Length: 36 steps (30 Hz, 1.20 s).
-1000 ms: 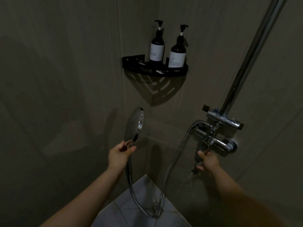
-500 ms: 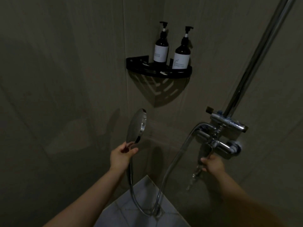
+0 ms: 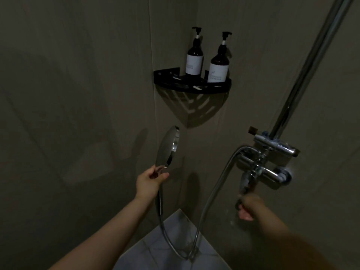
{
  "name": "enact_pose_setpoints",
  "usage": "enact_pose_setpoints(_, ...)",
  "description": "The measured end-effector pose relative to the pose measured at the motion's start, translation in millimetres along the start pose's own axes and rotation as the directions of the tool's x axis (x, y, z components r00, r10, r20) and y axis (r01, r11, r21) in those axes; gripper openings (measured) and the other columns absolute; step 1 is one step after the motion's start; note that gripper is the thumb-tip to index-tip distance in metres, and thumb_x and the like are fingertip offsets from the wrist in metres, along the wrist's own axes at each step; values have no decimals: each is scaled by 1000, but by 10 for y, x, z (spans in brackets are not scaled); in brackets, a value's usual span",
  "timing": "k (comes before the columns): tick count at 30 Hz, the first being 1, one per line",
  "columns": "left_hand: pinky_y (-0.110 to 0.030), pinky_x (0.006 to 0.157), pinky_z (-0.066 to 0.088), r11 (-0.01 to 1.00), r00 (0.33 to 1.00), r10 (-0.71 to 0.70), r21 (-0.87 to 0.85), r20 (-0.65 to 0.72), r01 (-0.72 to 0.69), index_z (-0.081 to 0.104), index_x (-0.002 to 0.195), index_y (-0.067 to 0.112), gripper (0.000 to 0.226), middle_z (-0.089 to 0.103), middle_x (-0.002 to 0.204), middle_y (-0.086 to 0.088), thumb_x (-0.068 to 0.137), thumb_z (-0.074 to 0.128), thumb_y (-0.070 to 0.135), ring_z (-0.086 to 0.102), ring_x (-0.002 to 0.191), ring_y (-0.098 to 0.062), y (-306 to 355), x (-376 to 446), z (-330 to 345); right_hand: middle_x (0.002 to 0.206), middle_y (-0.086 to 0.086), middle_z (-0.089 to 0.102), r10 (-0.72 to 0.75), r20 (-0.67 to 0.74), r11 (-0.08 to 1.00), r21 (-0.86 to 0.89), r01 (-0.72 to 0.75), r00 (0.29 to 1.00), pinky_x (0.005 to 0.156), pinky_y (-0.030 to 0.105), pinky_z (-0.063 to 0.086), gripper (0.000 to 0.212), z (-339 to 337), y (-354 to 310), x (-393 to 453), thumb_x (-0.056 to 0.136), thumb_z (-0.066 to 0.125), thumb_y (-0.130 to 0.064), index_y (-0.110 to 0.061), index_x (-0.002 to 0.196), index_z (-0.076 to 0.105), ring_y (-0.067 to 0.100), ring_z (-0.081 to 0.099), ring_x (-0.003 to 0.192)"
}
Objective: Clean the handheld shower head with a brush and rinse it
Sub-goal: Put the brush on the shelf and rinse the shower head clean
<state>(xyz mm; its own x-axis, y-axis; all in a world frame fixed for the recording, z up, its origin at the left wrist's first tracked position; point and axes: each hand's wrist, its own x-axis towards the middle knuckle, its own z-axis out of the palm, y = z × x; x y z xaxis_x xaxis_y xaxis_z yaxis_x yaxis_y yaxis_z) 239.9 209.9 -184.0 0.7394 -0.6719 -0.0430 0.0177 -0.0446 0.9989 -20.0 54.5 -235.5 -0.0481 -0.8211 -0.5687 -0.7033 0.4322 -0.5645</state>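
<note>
Where the two dim walls meet: black corner shelf w/ two pump bottles upright on it. Chrome riser pipe at right, mixer valve below. Shower head held up under shelf, face turned right; left hand gripping its handle, fingers curled round. Hose looping down to floor. Right hand (blurred) under valve, fingers bent round something, can't tell what.
</note>
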Motion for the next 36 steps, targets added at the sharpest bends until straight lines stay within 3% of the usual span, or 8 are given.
enact_pose_setpoints(3, -5, 68, 46, 1000, 1000, -1, -10, 28, 1, 62, 110, -4, 32, 64, 95, -7, 78, 66, -5, 56, 92, -17, 120, -62, 41, 56, -1, 61, -67, 384, 975, -170, 142, 921, 48, 18, 43, 34, -20, -266, -302, 98, 40, -32, -16, 71, 52, 3, 55, 33)
enact_pose_setpoints(6, -4, 69, 45, 999, 996, 39, 16, 83, -41, 63, 108, -5, 28, 63, 95, -6, 80, 63, -7, 57, 83, -12, 337, -160, 146, 68, 8, 56, -428, 415, 898, 91, 431, 803, 43, 17, 38, 19, -188, -827, -756, 93, 52, -13, -14, 74, 55, 6, 52, 40)
enact_pose_setpoints(11, 2, 64, 41, 985, 968, 154, 39, 200, -165, 64, 105, -8, 26, 62, 84, 1, 80, 58, -12, 56, 58, 18, 723, -289, 354, 88, 2, 62, -724, 284, 689, 253, 679, 629, 61, 19, 45, 25, -509, -1525, -1457, 87, 59, -4, -6, 112, 56, 9, 57, 71)
enact_pose_setpoints(17, -4, 61, 43, 982, 933, 186, -40, 308, -183, 63, 95, 4, 18, 65, 65, 16, 84, 57, -7, 56, 57, 13, 1058, -480, 537, 103, 2, 59, -847, 159, 506, 533, 678, 507, 71, 21, 53, 53, -692, -1640, -1769, 79, 58, 14, -9, 125, 42, 15, 58, 95)
enact_pose_setpoints(20, -4, 61, 46, 993, 924, 116, -69, 365, -97, 62, 104, -2, 19, 64, 81, 0, 87, 54, -3, 61, 65, 4, 1097, -545, 547, 104, 5, 61, -871, 102, 439, 603, 667, 481, 72, 26, 56, 43, -766, -1579, -1871, 79, 59, 13, -14, 111, 51, 18, 60, 96)
enact_pose_setpoints(27, -18, 84, 48, 993, 878, 117, -36, 463, -113, 53, 125, 0, 36, 61, 119, -11, 89, 52, 0, 58, 98, -14, 1391, -679, 595, 80, -8, 63, -878, -194, 359, 340, 869, 438, 56, 6, 49, 28, -970, -1563, -2158, 72, 72, 5, -14, 91, 62, -10, 63, 62)
enact_pose_setpoints(29, -5, 73, 47, 987, 867, 157, -50, 473, -152, 48, 130, 1, 42, 58, 116, -7, 88, 53, -2, 58, 97, -11, 1573, -676, 610, 80, -7, 61, -829, -366, 302, 341, 890, 422, 53, 2, 46, 29, -1121, -1596, -2214, 74, 71, 3, -9, 99, 60, -6, 62, 63)
enact_pose_setpoints(36, -20, 92, 41, 974, 874, 228, -113, 429, -198, 34, 141, 3, 59, 46, 140, -15, 87, 56, -2, 45, 130, -24, 2015, -699, 579, 78, -6, 59, -844, -450, 321, 12, 947, 292, 56, 3, 41, 23, -1524, -1606, -2390, 74, 73, -4, -16, 90, 61, 1, 54, 68)
